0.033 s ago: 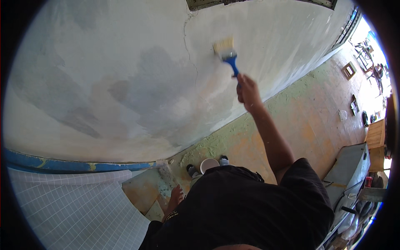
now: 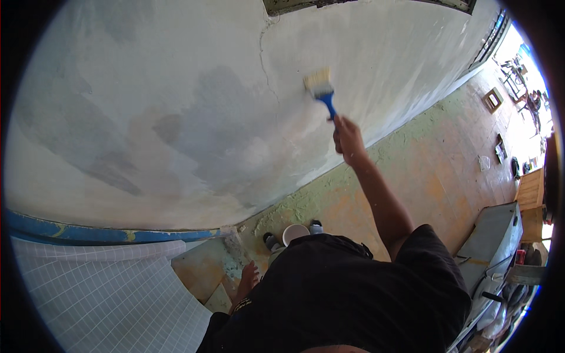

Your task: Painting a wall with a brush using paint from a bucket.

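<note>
A wide paintbrush (image 2: 327,105) with a blue handle and pale bristles is gripped in my right hand (image 2: 350,141), its fingers wrapped round the handle's lower end. The bristles lie against the patchy grey and white wall (image 2: 218,117), just right of a thin crack running downward. Low at my side, my left hand (image 2: 250,275) hangs with its fingers apart and nothing in it. A white bucket (image 2: 295,233) stands between my feet, partly hidden by my dark shirt; its contents cannot be made out.
White gridded sheeting (image 2: 112,294) hangs at the left, below a blue ledge (image 2: 88,235). At the right stand a grey metal cabinet (image 2: 491,241) and piled odds and ends. A small frame-like object (image 2: 492,100) lies on the stained floor (image 2: 412,170) farther off.
My right hand and the paintbrush have moved a short way down the wall. The left hand stays where it was.
</note>
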Action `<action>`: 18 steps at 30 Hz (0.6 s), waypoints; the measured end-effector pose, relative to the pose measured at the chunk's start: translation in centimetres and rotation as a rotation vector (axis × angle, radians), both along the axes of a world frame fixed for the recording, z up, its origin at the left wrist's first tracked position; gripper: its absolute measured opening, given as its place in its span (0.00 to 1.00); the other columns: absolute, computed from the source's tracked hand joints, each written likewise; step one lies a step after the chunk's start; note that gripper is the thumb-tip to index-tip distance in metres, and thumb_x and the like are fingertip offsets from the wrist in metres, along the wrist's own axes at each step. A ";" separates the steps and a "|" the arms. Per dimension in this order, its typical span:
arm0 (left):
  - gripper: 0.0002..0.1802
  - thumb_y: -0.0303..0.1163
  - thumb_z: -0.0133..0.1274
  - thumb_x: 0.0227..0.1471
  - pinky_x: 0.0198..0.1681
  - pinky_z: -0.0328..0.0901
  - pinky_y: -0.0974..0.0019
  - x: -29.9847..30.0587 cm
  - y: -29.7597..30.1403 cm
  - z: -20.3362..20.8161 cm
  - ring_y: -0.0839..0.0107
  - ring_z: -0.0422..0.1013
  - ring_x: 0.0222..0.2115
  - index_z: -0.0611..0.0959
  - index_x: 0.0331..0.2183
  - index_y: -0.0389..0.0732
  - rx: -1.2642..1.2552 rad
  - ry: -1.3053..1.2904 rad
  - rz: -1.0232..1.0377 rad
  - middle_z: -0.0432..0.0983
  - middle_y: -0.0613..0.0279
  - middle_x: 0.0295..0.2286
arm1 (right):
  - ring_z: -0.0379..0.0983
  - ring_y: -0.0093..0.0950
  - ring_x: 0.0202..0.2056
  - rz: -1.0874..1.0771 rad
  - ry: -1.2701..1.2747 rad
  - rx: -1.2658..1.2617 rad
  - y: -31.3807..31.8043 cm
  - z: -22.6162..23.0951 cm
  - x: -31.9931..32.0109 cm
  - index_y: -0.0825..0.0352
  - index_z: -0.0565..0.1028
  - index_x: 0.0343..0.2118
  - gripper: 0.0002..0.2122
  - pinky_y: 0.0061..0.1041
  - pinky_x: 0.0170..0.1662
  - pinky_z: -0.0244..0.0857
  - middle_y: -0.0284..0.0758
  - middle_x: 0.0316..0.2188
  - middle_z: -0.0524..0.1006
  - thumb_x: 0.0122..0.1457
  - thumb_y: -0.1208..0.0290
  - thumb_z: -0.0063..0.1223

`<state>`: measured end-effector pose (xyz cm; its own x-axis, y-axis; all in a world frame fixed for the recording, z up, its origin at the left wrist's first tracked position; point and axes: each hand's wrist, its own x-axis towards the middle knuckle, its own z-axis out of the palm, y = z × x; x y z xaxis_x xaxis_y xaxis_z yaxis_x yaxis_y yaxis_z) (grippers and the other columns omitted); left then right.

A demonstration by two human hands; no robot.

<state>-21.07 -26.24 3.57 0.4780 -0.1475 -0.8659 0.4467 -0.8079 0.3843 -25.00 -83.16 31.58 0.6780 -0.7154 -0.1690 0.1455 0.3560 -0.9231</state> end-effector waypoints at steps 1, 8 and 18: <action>0.35 0.55 0.48 0.55 0.48 0.57 0.42 -0.1 0.0 -0.4 0.55 0.62 0.50 0.59 0.57 0.50 -0.008 0.001 0.003 0.63 0.59 0.52 | 0.45 0.13 0.10 0.025 0.061 0.035 0.3 -3.1 -0.4 0.62 0.74 0.39 0.13 0.17 0.12 0.37 0.21 0.12 0.55 0.64 0.57 0.45; 0.32 0.50 0.46 0.58 0.50 0.60 0.48 -0.1 3.4 -5.5 0.53 0.63 0.50 0.61 0.56 0.41 -0.298 0.114 0.141 0.64 0.49 0.51 | 0.46 0.15 0.11 0.061 0.283 0.318 -1.4 -6.7 -2.2 0.63 0.72 0.33 0.13 0.18 0.13 0.38 0.21 0.13 0.55 0.63 0.57 0.45; 0.36 0.53 0.44 0.58 0.52 0.58 0.48 0.1 0.5 -3.3 0.51 0.60 0.53 0.58 0.59 0.40 -0.169 0.190 0.252 0.61 0.49 0.54 | 0.45 0.10 0.11 -0.137 -0.090 -0.277 -1.2 7.5 -1.2 0.64 0.74 0.37 0.12 0.14 0.13 0.37 0.19 0.13 0.57 0.65 0.61 0.44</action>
<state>-20.98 -25.72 0.30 0.3504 -0.1946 -0.9162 0.7001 -0.5954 0.3942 -26.24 -84.36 39.04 0.5752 -0.8117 0.1016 0.2605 0.0641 -0.9633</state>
